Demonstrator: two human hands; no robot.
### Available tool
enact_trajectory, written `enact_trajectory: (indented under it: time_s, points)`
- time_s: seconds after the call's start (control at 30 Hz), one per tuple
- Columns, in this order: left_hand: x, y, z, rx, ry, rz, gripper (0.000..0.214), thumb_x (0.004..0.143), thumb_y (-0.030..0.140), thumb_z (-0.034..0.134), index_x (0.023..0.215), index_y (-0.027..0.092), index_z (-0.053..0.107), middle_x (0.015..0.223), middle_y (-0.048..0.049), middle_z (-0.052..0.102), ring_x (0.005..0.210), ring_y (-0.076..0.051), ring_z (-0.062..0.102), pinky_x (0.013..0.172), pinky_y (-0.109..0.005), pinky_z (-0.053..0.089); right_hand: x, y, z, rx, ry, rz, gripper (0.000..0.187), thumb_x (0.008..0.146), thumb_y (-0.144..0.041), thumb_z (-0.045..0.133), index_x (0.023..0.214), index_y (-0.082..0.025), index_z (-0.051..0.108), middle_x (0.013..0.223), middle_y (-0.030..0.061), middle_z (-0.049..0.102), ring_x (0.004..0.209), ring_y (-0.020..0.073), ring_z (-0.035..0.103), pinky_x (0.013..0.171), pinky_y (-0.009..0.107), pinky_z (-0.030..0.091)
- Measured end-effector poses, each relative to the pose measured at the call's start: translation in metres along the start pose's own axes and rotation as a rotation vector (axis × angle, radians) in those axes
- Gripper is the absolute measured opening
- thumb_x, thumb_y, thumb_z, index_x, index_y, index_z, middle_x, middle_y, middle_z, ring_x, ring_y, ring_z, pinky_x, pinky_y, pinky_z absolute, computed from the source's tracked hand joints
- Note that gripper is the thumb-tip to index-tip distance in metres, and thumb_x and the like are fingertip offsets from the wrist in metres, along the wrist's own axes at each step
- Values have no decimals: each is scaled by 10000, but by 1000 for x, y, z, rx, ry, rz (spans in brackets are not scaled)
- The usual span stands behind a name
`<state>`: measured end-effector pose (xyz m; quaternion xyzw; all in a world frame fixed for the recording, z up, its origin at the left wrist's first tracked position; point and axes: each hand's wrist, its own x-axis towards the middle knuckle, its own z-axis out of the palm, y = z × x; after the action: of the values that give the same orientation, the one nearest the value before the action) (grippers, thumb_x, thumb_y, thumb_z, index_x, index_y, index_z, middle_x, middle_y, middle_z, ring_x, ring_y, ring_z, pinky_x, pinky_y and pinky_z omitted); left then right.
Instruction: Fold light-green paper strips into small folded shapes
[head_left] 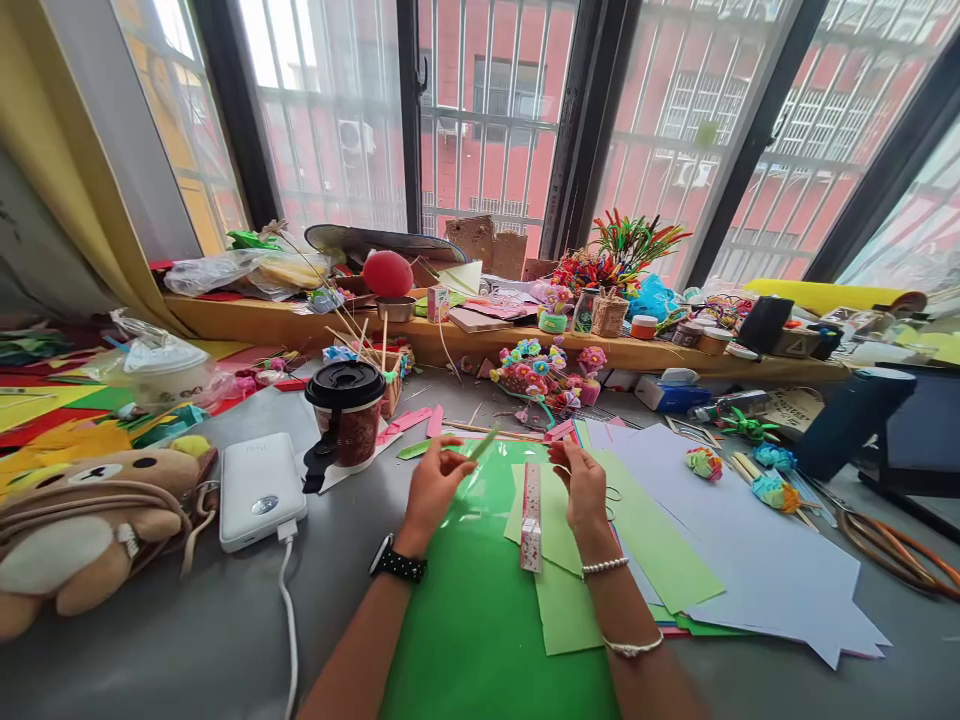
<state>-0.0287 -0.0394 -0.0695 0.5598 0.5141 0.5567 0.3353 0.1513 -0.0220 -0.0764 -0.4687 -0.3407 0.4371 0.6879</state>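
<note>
My left hand [435, 487] is raised over a glossy green sheet [480, 600], fingers pinched on a thin light-green paper strip [484, 443] that points up and right. My right hand [581, 485] hovers just right of it, fingers curled; what they hold, if anything, I cannot make out. A patterned ruler [531, 515] lies upright on pale green paper sheets [645, 530] between the hands. There is a black watch on my left wrist and bead bracelets on my right.
A lidded coffee cup [346, 410], white power bank [259, 488] with cable and a bear plush bag [82, 520] sit left. White paper sheets [750, 540], paper flowers [544, 370], scissors [892, 540] and craft clutter fill the right and the wooden sill [465, 340].
</note>
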Motion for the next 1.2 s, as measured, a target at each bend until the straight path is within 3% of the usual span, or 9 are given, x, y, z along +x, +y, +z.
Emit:
enact_trajectory:
  time_s: [0.1,0.2,0.47,0.67,0.73,0.8,0.9,1.07,1.2]
  points:
    - [1,4,-9,3,388,120,372,667,281,559,985,200,384,735,-3,563,712,-140,566,686,-261,433,-3,0,2,-64,-120,-42,284,646,-404,543,636,-131,620,638,61,628,598,147,564,523,238,421]
    - [1,8,-13,22,586,226,392,711,290,515,1048,207,332,784,-21,549,806,-147,557,760,-266,423,-6,0,4,-81,-119,-62,296,663,-416,522,645,-135,613,658,62,627,612,149,565,526,239,426]
    - [11,-18,-10,133,501,176,724,615,252,623,1203,203,204,1222,-153,361,1051,-248,448,869,-377,368,-2,0,1,-162,-60,-69,308,663,-432,494,665,-147,610,677,51,623,661,160,563,529,240,421]
    - [8,-9,-12,372,569,302,472,666,230,549,1106,156,395,1102,-131,470,1006,-234,459,846,-368,366,-2,1,0,-244,-80,-99,313,669,-444,481,715,-158,602,714,45,620,673,157,557,518,230,413]
    - [3,0,-11,382,384,287,255,723,279,478,952,170,509,901,-77,576,820,-193,547,733,-314,423,-1,2,-1,-272,-73,-105,312,677,-440,472,720,-157,595,711,44,612,620,141,550,497,223,407]
    - [-2,5,-8,344,40,240,211,753,316,432,877,190,548,679,-20,614,638,-158,571,620,-265,434,0,3,-1,-281,-65,-93,313,672,-447,477,726,-158,583,721,40,606,541,120,537,461,219,398]
    - [-8,8,-1,338,-355,244,216,726,327,474,869,215,592,695,-17,640,644,-158,576,592,-245,430,2,5,0,-279,-61,-66,318,649,-461,498,735,-161,560,756,37,600,480,105,532,421,214,389]
    - [-15,6,12,365,-585,421,264,672,269,561,933,276,603,1053,-17,578,1013,-199,470,874,-325,346,3,8,1,-303,-88,-74,311,664,-449,485,785,-167,536,798,40,584,576,133,556,468,227,418]
    - [-17,4,17,458,-671,426,380,663,317,577,1040,301,536,1114,-20,542,1123,-246,371,944,-415,249,4,13,-1,-435,-110,-193,277,643,-354,529,832,-152,531,847,72,571,778,190,539,622,275,436]
